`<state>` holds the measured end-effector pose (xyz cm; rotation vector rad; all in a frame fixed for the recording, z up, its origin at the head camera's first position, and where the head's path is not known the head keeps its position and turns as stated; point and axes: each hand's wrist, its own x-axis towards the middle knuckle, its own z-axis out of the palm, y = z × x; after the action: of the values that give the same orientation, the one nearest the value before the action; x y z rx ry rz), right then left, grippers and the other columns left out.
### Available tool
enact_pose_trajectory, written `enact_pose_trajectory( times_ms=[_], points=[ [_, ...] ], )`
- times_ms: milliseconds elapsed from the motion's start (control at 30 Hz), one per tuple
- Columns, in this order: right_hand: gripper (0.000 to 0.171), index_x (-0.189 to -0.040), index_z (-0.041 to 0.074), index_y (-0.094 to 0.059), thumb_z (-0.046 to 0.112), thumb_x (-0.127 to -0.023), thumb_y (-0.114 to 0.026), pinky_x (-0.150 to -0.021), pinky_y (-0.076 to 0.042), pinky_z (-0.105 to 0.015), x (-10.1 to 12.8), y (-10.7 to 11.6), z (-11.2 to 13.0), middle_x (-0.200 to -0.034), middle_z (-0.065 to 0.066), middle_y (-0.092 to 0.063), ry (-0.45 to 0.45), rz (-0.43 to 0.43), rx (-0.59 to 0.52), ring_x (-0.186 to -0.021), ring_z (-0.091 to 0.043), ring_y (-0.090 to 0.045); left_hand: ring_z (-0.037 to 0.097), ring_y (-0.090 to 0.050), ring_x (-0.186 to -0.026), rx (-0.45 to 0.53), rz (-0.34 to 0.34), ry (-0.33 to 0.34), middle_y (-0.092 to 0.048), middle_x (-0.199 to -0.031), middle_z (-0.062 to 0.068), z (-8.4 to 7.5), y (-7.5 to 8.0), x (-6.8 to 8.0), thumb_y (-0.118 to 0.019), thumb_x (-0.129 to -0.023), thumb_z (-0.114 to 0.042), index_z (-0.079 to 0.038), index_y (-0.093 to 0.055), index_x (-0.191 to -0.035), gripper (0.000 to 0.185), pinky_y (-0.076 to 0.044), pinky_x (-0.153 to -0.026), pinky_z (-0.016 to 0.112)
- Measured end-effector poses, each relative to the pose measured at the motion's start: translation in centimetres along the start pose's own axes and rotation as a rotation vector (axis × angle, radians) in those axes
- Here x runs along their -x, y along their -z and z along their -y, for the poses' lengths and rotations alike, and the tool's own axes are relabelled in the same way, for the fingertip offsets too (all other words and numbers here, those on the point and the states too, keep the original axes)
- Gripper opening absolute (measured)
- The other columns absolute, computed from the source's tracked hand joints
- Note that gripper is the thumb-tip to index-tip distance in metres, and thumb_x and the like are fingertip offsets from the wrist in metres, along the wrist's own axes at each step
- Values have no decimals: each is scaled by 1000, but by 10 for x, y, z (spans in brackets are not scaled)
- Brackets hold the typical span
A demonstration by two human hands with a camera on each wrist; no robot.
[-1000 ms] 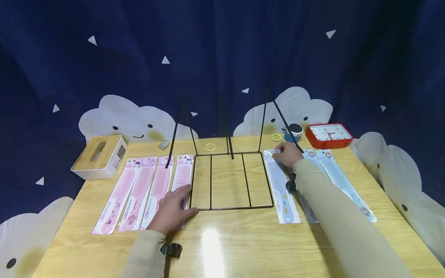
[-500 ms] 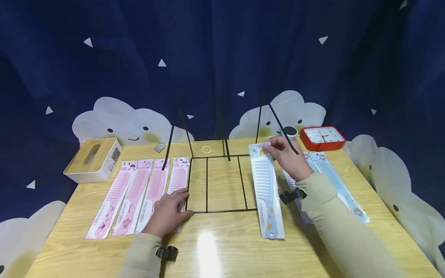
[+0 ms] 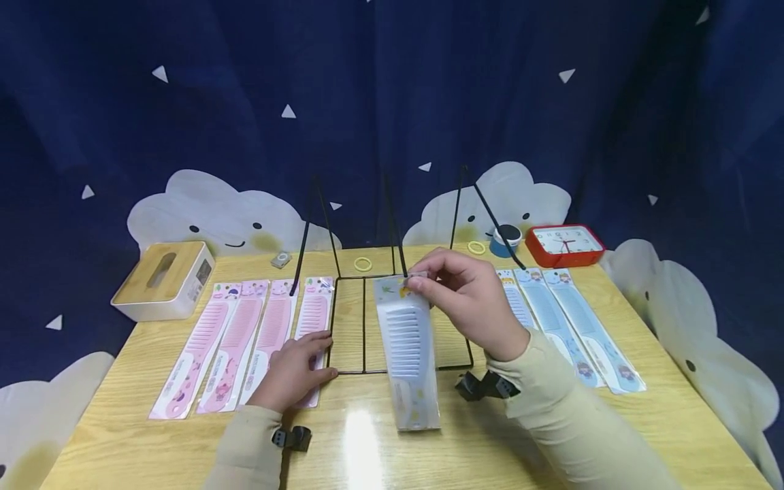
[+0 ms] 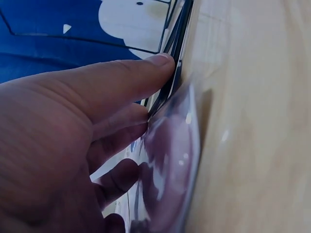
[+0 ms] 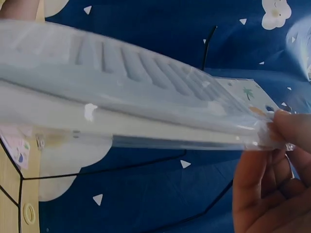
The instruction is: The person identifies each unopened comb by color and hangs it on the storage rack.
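My right hand [image 3: 474,303] pinches the top card of a packaged blue comb [image 3: 404,344] between thumb and fingers. The comb hangs with its handle end toward me, over the base of a black wire display rack [image 3: 364,327]. Up close in the right wrist view, the clear wrapper and wide teeth of the comb show, the thumb on the card's end. My left hand [image 3: 289,374] rests at the rack's front left corner, thumb and fingers extended against the wire. A packaged pink comb [image 3: 315,306] lies partly beneath that hand.
More packaged pink combs [image 3: 241,327] lie on the left, near a wood-topped tissue box [image 3: 162,279]. Several packaged blue combs [image 3: 548,316] lie on the right. Behind stand a red clock [image 3: 565,245] and a blue-and-white jar [image 3: 505,241]. Black prongs [image 3: 499,224] rise from the rack.
My right hand has lifted the blue comb off the table right of the rack and carried it left over the rack's base. My left hand has stayed at the rack's corner.
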<state>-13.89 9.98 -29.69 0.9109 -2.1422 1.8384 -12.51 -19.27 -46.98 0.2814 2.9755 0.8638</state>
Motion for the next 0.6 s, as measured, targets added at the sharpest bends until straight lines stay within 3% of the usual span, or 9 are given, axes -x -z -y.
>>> enact_pose_trajectory(
  times_ms=[200,400,600],
  points=[
    [6,-94,-6,-69,-9,-89,-69,-63,-53,-27,5,-3,2,-93,-11,-67,68,-32,-76,-71,-19,-59,37,-52,-128,14,-1,-24,-54,-148,2,3,2,-1,-83,-82,-30,-8,-64,-134,59,-37,-98,60],
    [10,-96,-4,-71,-9,-88,-70,-63,-53,-26,-2,-6,0,-94,-11,-68,76,-46,-16,-74,-19,-60,36,-52,-127,15,-7,-18,-54,-148,1,4,3,-1,-83,-82,-29,-8,-65,-134,59,-36,-101,60],
    [10,-94,-7,-70,-13,-87,-69,-64,-52,-25,3,-6,-2,-93,-9,-67,123,-93,-37,-77,-19,-59,37,-53,-126,22,-2,-10,-54,-148,1,4,1,0,-84,-81,-29,-8,-65,-133,59,-36,-100,59]
  ],
)
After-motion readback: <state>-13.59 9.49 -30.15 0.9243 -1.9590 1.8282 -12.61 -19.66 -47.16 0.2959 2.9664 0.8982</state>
